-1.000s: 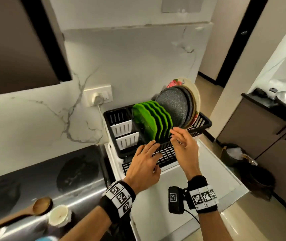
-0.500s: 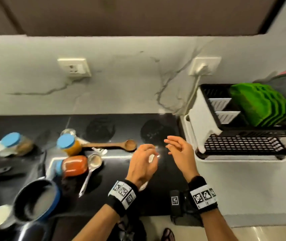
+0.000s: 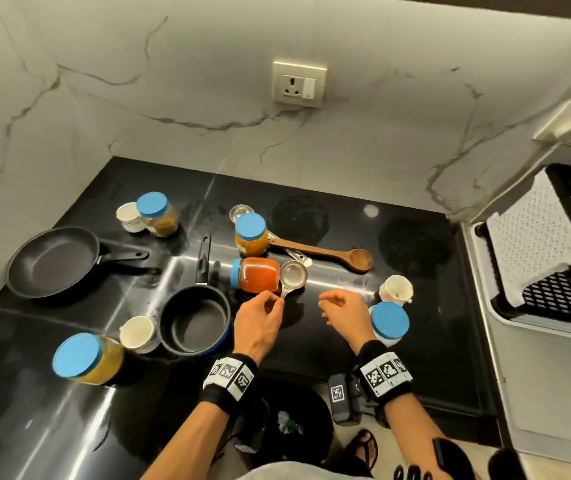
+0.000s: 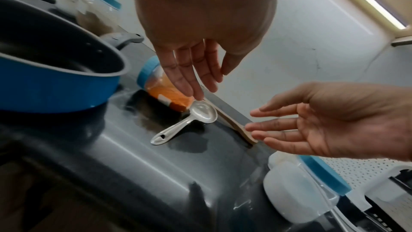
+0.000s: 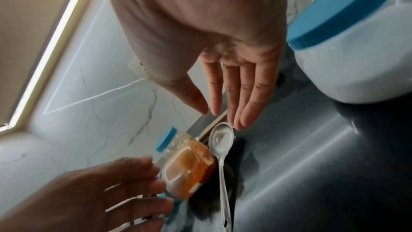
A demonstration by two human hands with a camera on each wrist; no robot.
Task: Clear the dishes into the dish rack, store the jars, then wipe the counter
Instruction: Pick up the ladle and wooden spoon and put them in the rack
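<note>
Over the glossy black counter (image 3: 415, 358), the left hand (image 3: 258, 327) hovers with relaxed, loosely spread fingers and holds nothing, its fingertips (image 4: 198, 95) above the shiny steel spoon (image 3: 291, 277) that lies flat just right of the orange-filled jar on its side with a blue lid (image 3: 254, 274). The right hand (image 3: 344, 317) is likewise open and empty, fingers extended toward that spoon, just left of a white-filled upright jar with a blue lid (image 3: 388, 323) and a white cup (image 3: 396, 289); a long wooden spoon (image 3: 322, 252) lies farther back, and the black dish rack on a white tray (image 3: 561, 299) sits at the right edge
</note>
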